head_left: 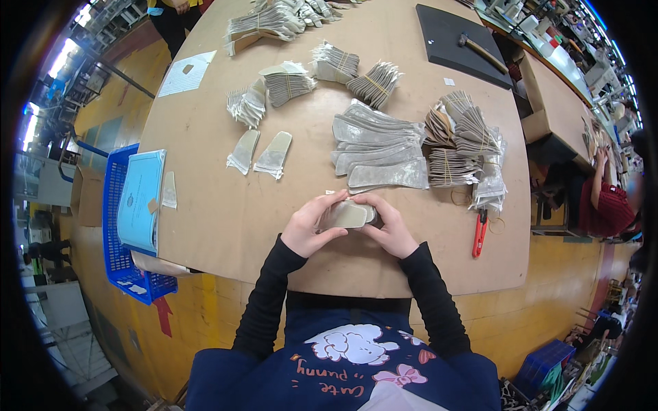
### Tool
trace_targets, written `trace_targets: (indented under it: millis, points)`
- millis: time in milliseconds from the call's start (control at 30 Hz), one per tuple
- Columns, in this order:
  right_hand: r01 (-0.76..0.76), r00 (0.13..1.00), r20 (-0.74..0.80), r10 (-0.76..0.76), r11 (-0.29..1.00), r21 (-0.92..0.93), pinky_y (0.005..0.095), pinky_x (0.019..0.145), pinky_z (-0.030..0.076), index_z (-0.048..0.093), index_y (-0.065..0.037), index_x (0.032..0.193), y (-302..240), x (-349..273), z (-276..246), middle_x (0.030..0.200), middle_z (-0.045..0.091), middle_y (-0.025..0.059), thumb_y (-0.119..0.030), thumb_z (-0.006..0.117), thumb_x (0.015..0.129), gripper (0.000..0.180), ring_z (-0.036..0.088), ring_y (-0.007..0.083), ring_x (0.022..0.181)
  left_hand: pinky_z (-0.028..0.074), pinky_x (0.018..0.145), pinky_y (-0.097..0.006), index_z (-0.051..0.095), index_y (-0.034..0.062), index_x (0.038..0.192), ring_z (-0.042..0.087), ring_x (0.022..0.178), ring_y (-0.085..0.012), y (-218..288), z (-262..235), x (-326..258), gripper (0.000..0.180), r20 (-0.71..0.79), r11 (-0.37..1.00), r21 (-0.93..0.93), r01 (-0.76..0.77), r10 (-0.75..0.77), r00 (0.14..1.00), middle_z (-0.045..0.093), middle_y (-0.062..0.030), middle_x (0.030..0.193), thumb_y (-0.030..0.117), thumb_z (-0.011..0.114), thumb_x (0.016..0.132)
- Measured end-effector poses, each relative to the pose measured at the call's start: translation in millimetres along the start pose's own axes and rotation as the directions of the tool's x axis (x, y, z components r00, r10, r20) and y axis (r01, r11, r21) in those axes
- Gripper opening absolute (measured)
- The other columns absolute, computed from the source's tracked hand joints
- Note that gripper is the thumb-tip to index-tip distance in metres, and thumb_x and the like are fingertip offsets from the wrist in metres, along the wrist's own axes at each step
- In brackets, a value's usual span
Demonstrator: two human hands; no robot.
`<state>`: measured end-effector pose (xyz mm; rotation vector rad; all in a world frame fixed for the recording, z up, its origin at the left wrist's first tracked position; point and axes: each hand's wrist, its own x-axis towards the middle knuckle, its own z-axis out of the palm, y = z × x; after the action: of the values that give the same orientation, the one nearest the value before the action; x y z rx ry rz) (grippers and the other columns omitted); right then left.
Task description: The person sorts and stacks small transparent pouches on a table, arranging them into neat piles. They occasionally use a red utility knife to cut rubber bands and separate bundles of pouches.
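Note:
Between my two hands, close to the table's front edge, is a small stack of pale grey-green shaped pieces (348, 215) with rounded ends. My left hand (313, 225) is curled round the stack's left side, thumb along the near edge. From the right, my right hand (385, 225) closes on the other side, its fingertips at the far edge. Just beyond lies a fanned pile of longer grey pieces (380, 147). Two single pieces, one of them this pale piece (273, 155), rest flat to the left of that pile.
Rubber-banded bundles (288, 82) stand in an arc farther back, with more bundles (456, 168) at right. A red cutter (480, 234) lies near the right edge. A hammer (482, 52) rests on a black board (449, 41). A blue crate (116, 226) stands at left; people work nearby.

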<state>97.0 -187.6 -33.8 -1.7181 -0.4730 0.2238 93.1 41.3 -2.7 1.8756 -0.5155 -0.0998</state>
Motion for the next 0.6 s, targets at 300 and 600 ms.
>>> trace_targets:
  millis: [300,600]
  points:
    - [-0.038,0.999,-0.009,0.038,0.998,0.044,0.0346,0.098,0.046,0.055,-0.004,0.13,-2.2,0.0,1.0,0.126,0.06,0.0117,-0.009,0.075,0.084,0.051,0.058,0.0238,0.117,0.047,0.099,-0.034,0.059,0.0007,0.127,0.062,0.114,-0.0228,1.1,-33.8,2.0,0.059,-0.426,1.0,0.004,-0.001,0.003,0.905,0.067,-0.011,0.119,0.008,0.084,0.073]
    - [-0.114,0.993,-0.013,0.116,0.99,0.087,0.0339,0.094,0.048,0.053,-0.003,0.13,-1.2,-2.3,0.4,0.119,0.062,0.0139,-0.01,0.074,0.085,0.05,0.061,0.0237,0.11,0.047,0.1,-0.037,0.05,0.0038,0.139,0.061,0.114,-0.0257,12.0,2.8,14.4,0.078,-0.075,0.98,0.185,-0.077,0.092,0.993,0.065,-0.0126,0.122,0.016,0.087,0.071]
